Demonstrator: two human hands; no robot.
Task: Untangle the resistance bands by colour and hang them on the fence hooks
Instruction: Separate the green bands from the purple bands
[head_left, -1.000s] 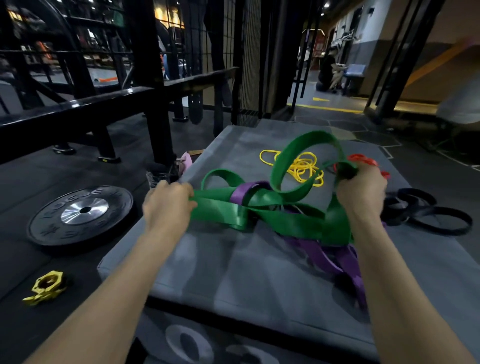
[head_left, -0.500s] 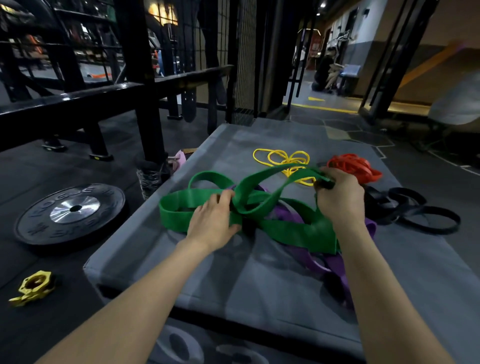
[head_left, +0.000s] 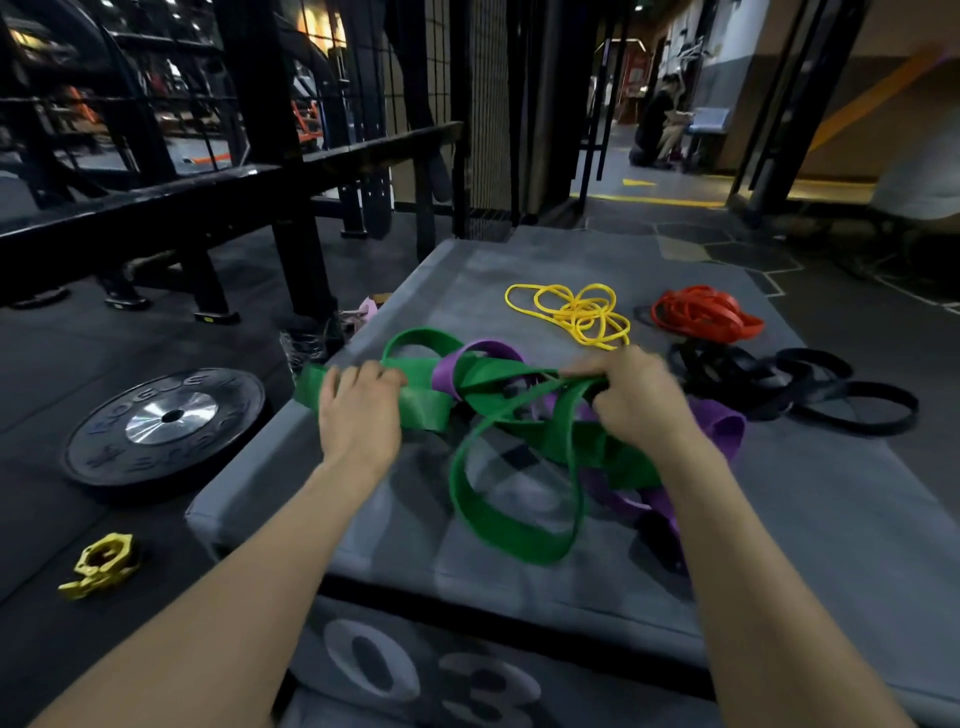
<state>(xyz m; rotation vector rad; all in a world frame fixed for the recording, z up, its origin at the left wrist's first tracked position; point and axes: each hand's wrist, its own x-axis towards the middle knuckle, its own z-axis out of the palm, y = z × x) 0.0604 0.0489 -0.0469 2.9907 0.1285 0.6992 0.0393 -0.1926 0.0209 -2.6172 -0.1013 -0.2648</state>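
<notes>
On the grey padded box that serves as the worktop, a tangle of wide green rubber resistance bands and purple rubber resistance bands lies between the two hands. The left hand rests on the left end of the green tangle, its fingers curled over the flat strap and gripping it near the worktop's left edge. The right hand is closed round a bunch of green strands at the right side of the tangle, fingers wrapped tight, with a purple loop showing just behind its wrist. Between the hands a purple band crosses over the green ones, and one big green loop hangs open toward the near edge of the worktop.

Beyond the hands, apart from the tangle, lie a thin yellow band pile, a red band pile and a spread of black bands. On the dark floor to the left sit a black weight plate with a steel hub and a yellow barbell collar. A black mesh fence stands beyond the worktop.
</notes>
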